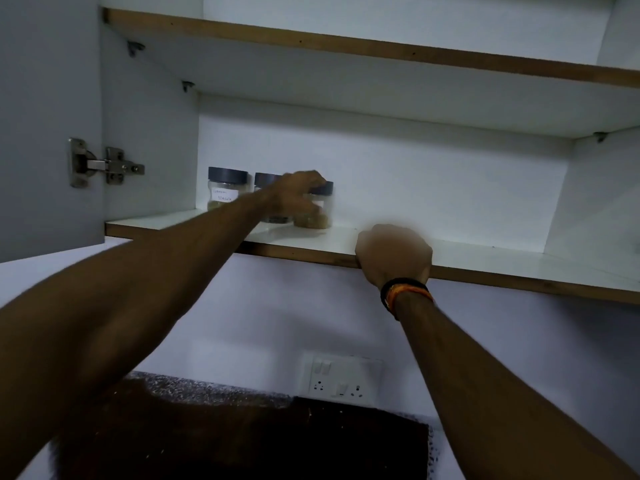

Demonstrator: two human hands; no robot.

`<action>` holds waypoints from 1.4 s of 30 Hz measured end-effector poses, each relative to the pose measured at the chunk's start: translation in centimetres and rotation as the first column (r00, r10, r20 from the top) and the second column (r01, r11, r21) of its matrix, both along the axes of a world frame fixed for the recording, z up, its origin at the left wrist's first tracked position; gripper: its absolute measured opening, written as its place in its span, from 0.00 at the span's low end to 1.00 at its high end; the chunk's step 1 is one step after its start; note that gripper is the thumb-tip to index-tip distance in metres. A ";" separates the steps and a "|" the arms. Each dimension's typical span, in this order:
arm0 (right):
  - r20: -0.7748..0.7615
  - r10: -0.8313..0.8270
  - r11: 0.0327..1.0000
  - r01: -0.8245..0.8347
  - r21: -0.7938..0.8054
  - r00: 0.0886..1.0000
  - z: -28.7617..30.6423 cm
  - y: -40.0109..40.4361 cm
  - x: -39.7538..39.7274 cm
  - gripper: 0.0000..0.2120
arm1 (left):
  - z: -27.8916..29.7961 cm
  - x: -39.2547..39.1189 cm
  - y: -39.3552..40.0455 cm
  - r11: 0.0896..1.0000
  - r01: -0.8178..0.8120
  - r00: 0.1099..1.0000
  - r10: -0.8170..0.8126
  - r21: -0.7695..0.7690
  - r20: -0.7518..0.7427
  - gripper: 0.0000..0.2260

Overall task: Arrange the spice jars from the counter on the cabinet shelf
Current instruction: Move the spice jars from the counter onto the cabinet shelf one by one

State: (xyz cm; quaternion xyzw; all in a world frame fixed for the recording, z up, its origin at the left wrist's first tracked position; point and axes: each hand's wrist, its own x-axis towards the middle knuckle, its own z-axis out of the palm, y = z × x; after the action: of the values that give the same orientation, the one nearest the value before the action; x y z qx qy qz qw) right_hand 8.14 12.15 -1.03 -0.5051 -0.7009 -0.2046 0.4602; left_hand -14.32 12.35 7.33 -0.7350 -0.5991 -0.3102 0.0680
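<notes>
Left hand (300, 195) grips third jar (317, 207) | right hand (394, 252) on shelf (485, 258) edge

Three dark-lidded clear spice jars (228, 188) stand upright on the shelf (485, 261).
</notes>
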 end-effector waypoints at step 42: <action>0.058 0.326 0.542 -0.136 -0.830 0.944 -40.5 -22.2 10.9 0.09 | -47.8 15.8 -24.0 0.653 0.290 0.952 -0.121 -0.700 0.281 0.11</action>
State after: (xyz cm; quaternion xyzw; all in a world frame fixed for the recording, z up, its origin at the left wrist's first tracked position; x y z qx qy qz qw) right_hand 19.09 -10.05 -41.51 -0.5381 -0.8196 0.1528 0.1235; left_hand 1.50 -11.60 -40.51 -0.7264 -0.5889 -0.1253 -0.3315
